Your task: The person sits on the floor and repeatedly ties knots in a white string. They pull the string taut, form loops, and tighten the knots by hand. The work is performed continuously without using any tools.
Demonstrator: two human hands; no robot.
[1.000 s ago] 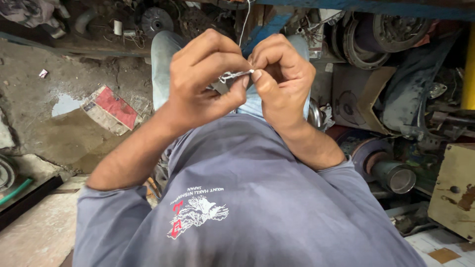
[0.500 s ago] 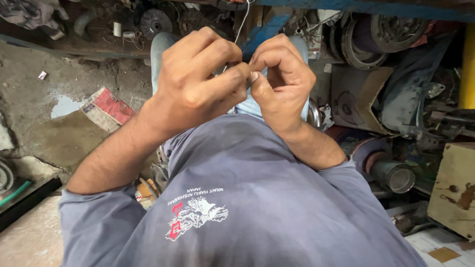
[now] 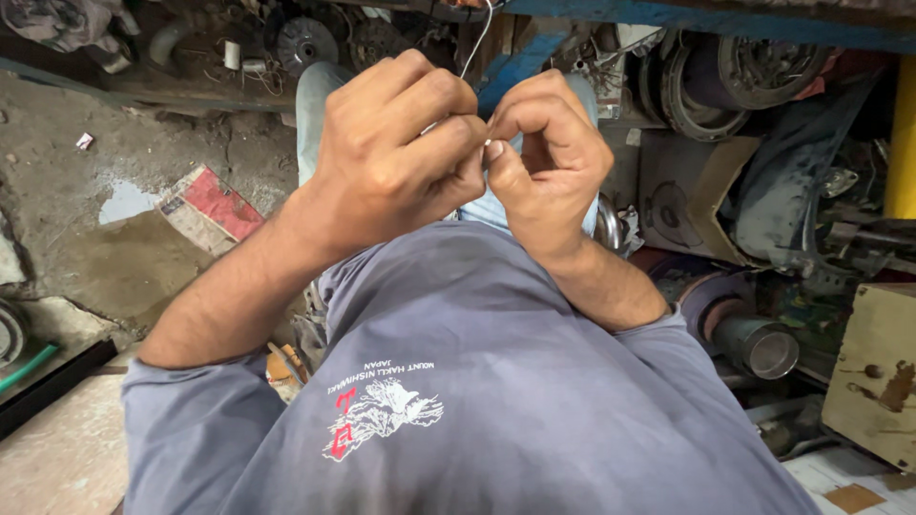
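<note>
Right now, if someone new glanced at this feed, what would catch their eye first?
Two bare hands meet at top centre: the left hand and right hand, each grip pinched on a thin wire that runs up out of view. Below them a grey-blue shirt with a red and white chest print fills the lower frame. To the right lie heaped dark machine parts, with a red and white carton on the dirt floor at left.

Soft, even daylight; no glare. Shadows deepen among cluttered metal machine parts [image 3: 744,76] toward 1 o'clock. Focus sharp; wide-angle stretching at edges.
</note>
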